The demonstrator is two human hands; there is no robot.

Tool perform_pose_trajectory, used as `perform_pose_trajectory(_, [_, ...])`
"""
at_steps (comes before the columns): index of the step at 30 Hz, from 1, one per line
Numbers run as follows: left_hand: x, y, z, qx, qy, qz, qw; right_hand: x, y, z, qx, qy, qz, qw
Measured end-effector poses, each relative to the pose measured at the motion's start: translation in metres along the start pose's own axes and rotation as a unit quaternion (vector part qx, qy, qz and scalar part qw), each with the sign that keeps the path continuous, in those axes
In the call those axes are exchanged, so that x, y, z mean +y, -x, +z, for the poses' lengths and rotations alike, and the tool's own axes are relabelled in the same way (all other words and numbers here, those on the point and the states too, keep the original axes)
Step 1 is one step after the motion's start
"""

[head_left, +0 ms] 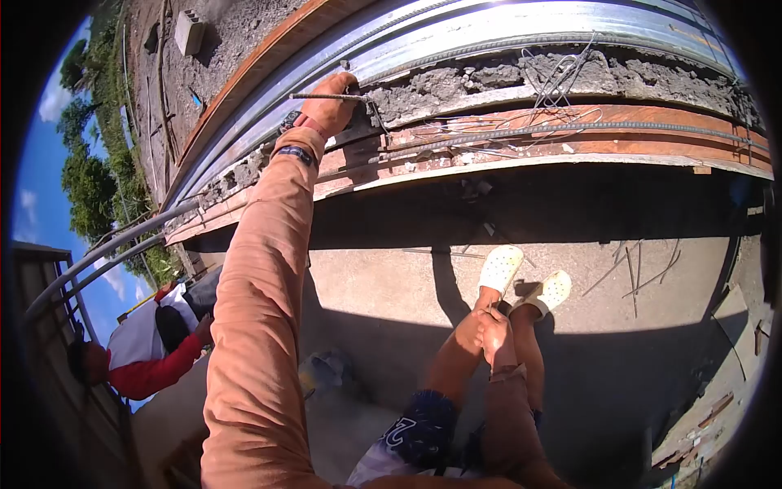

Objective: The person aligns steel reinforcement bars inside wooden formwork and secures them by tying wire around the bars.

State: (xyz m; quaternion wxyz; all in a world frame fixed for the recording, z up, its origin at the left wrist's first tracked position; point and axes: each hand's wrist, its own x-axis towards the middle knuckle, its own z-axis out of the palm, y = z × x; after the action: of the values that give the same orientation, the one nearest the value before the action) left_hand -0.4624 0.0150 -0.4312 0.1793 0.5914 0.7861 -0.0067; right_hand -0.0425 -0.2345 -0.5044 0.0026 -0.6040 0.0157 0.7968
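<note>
My left hand (330, 102) is closed at the top of the formwork, its fingers round the ribbed steel bars there. A short rebar end (314, 96) crosses in front of this hand. Most of what its fingers grip is hidden by the hand itself. Down by my knees, my right hand (493, 336) is closed in a pinch. A thin, wire-like piece shows at its fingertips, too small to make out well. Loops of tie wire (562, 77) hang over the rebar to the right of my left hand. A long rebar (603, 128) runs along the formwork board (652, 147).
Corrugated metal sheet (521, 28) and rough concrete (432, 94) line the beam. Grey pipes (122, 236) leave its left end. Another person in a red and white shirt (151, 350) is at the left. Cut bars (631, 277) lie on the floor (375, 281). A hollow block (190, 33) lies beyond.
</note>
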Motion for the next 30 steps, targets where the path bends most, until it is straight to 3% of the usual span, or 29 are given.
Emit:
perform_pose_trajectory(1, [-0.003,0.005,0.001,0.041,-0.034,0.072,0.996,-0.001,-0.001,0.001,-0.009,-0.007,0.001,1.0])
perform_pose_trajectory(5, [-0.01,0.005,0.014,0.125,-0.056,0.058,0.989,0.014,-0.025,-0.012,0.033,-0.013,0.024,0.999])
perform_pose_trajectory(9, [-0.009,0.005,0.006,0.099,-0.085,0.051,0.99,0.006,-0.01,0.0,0.022,-0.013,0.016,1.0])
perform_pose_trajectory(11, [-0.016,0.0,0.0,0.078,-0.048,0.1,0.991,0.006,-0.01,-0.002,0.012,-0.013,0.035,0.999])
perform_pose_trajectory(15, [-0.014,0.003,-0.015,0.025,-0.024,0.063,0.997,0.012,-0.008,-0.009,-0.013,-0.022,0.009,1.0])
perform_pose_trajectory(17, [-0.002,0.016,-0.021,0.002,-0.084,0.048,0.995,0.013,-0.013,-0.008,0.005,-0.013,0.007,1.0])
perform_pose_trajectory(21, [-0.015,0.012,-0.007,0.024,-0.04,0.046,0.998,0.0,-0.001,-0.002,0.01,-0.022,0.03,0.999])
perform_pose_trajectory(24, [-0.015,0.01,-0.01,0.017,-0.078,0.075,0.994,0.0,0.003,-0.007,0.017,-0.008,0.007,1.0])
perform_pose_trajectory(27, [-0.011,0.022,-0.028,0.004,-0.032,0.055,0.998,0.0,-0.009,-0.016,-0.059,-0.038,0.026,0.997])
perform_pose_trajectory(28, [-0.023,0.028,-0.019,0.053,-0.017,0.134,0.989,0.001,-0.01,-0.016,-0.069,-0.031,0.03,0.997])
perform_pose_trajectory(30, [-0.01,0.036,-0.016,0.05,0.025,0.081,0.995,-0.005,-0.008,-0.011,-0.075,-0.026,0.031,0.996])
